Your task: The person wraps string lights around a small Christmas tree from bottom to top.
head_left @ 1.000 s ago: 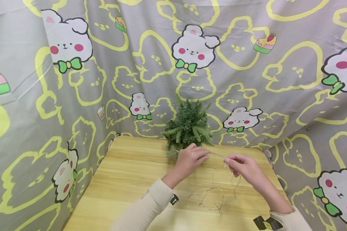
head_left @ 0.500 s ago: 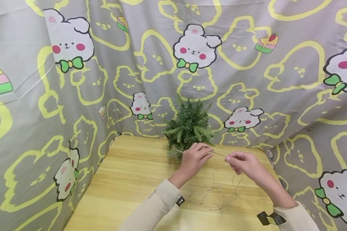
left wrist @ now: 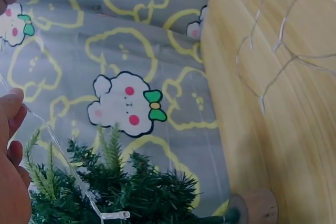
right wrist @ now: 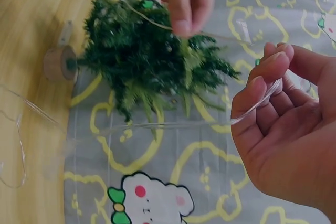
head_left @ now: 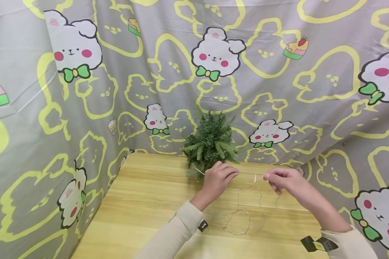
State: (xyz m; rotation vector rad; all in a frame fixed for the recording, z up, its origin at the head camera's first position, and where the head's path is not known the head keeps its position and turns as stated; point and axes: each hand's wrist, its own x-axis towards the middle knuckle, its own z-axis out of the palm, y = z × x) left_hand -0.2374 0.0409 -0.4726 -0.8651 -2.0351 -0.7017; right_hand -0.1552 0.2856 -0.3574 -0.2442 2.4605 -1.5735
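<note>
A small artificial Christmas tree (head_left: 214, 138) stands at the table's back, its round wooden base (right wrist: 59, 63) showing in the right wrist view. In front of it my left hand (head_left: 218, 178) pinches a thin clear wire of string lights (left wrist: 76, 176). One end passes left of the hand across the lower branches. To the right, my right hand (head_left: 286, 181) holds more of the same strand, the wire (right wrist: 176, 125) running between its curled fingers. The stretch between the hands looks nearly straight, with a small clear bulb (head_left: 255, 178) hanging near the right fingertips. Loose loops lie below.
The wood-grain table (head_left: 142, 201) carries the loops of loose wire (head_left: 238, 211) in front of the hands. A grey curtain (head_left: 178, 97) with yellow outlines and white bunny faces rises behind the table and on both sides.
My right hand has moved right, away from the left hand, drawing the wire straighter. My left hand has shifted slightly right. Fewer wire strands show on the table.
</note>
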